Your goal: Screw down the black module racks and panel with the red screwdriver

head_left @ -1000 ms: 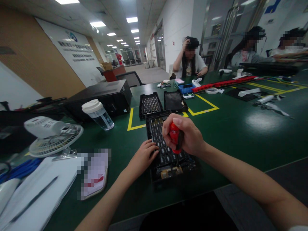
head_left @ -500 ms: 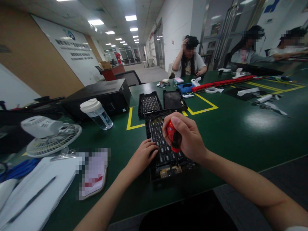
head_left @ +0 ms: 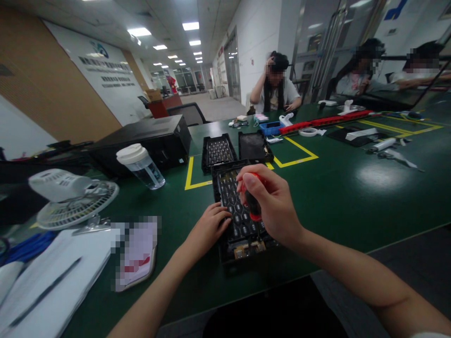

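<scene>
My right hand [head_left: 278, 204] is wrapped round a screwdriver [head_left: 252, 204] with a red and black handle. Its thin shaft points down to the near end of a black case [head_left: 217, 188], by the brass-coloured parts [head_left: 246, 250]; the tip is too dark to make out. Rows of dark oval shapes [head_left: 234, 207] fill the case. At the case's left wall, my left hand [head_left: 211, 225] grips the rim, fingers bent over it. Behind it lie a second black case [head_left: 218, 151] with similar rows and a flat-faced black case [head_left: 254, 145].
Left of me are a phone [head_left: 139, 256], papers [head_left: 52, 281] with a pen, a white fan [head_left: 77, 206] and a lidded bottle [head_left: 141, 166]. A black computer tower [head_left: 151, 141] stands behind. Across the green table [head_left: 334, 202] are a blue tray [head_left: 271, 128], tape roll [head_left: 310, 132] and seated people.
The screwdriver handle has turned slightly within my right hand, and the thumb has shifted a little left. My left hand stays on the case.
</scene>
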`<state>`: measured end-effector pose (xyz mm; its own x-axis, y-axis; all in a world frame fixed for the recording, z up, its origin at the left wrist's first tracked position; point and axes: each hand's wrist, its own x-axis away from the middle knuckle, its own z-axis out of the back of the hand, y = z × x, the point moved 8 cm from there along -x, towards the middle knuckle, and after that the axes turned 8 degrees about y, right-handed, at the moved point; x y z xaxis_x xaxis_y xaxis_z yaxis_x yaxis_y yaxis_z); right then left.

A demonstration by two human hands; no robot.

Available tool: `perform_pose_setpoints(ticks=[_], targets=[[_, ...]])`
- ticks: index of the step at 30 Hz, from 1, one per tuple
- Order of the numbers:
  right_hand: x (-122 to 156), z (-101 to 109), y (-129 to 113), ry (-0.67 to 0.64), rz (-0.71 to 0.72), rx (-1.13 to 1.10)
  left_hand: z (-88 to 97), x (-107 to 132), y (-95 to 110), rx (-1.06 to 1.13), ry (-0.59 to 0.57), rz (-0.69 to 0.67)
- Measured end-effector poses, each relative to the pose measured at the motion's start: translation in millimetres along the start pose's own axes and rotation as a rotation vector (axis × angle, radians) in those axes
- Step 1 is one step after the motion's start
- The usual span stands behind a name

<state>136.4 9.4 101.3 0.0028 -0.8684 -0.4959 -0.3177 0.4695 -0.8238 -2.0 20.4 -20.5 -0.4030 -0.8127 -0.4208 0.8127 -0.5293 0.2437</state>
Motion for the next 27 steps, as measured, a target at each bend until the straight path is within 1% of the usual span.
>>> perform_pose_setpoints(ticks=[4,8,12,19,25,27], targets=[[-1,5,-1,0.066,0.019,0.034,0.7,0,0,0.008,-0.005,0.005],[-1,8,-1,0.091,0.000,0.043,-0.5,1,-1,0.013,-0.021,0.018],[0,14,-2,0.129,-0.014,0.014,1.2,0,1,0.015,-0.005,0.008],[0,10,-6,0.100,-0.006,0.006,0.4,-1,2,0.007,-0.021,0.008],[3,14,-10,0.151,-0.003,0.013,2.2,-2,2,0.016,0.001,-0.003],[6,14,-11,0.145,-0.006,0.008,2.8,-2,3,0.011,0.000,0.003]])
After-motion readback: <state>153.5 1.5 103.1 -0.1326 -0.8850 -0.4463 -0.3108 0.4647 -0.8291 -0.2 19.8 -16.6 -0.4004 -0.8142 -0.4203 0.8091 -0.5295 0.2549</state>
